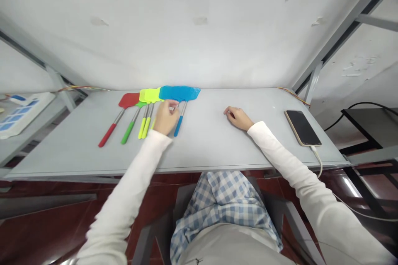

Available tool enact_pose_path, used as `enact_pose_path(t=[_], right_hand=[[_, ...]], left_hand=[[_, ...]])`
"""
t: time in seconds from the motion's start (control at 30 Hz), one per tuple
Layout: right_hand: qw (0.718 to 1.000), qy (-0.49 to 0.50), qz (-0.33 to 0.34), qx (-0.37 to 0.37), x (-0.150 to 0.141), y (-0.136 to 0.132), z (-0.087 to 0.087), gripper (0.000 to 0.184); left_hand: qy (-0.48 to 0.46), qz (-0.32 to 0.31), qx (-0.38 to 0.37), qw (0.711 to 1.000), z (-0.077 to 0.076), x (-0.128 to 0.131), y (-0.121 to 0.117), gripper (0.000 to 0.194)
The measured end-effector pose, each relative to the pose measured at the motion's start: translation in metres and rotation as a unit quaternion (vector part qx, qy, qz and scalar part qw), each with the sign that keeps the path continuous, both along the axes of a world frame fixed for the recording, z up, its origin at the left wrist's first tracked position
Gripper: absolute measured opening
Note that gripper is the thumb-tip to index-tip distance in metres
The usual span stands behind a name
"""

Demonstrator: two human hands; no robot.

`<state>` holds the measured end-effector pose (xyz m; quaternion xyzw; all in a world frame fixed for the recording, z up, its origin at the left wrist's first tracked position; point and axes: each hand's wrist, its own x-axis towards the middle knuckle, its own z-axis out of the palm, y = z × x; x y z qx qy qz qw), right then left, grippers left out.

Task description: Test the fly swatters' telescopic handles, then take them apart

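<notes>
Several fly swatters lie side by side on the grey table (205,149): a red one (120,114), a green-handled one (132,123), yellow-green ones (149,96) and blue ones (180,93). My left hand (166,116) rests over the middle of the row, fingers curled around a metal shaft near the blue swatters. My right hand (236,116) lies on the bare tabletop to the right, fingers loosely curled, holding nothing I can see.
A phone (302,127) with a white cable lies at the table's right end. A white and blue box (21,112) sits on a lower shelf at left. A white wall stands behind the table. Metal frame struts run at both sides.
</notes>
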<state>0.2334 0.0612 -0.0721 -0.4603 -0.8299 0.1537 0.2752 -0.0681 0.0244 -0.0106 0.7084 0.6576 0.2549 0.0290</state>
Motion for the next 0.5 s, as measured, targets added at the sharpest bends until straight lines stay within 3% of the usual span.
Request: enact_pose_path(t=[0.17, 0.5], right_hand=[[1.0, -0.003, 0.011, 0.001, 0.002, 0.001, -0.001, 0.024], [0.995, -0.045, 0.004, 0.087, 0.002, 0.0, -0.003, 0.027]], left_hand=[[0.079, 0.07, -0.083, 0.991, -0.026, 0.029, 0.023, 0.036], [0.104, 0.073, -0.137, 0.982, -0.024, 0.033, 0.034, 0.038]])
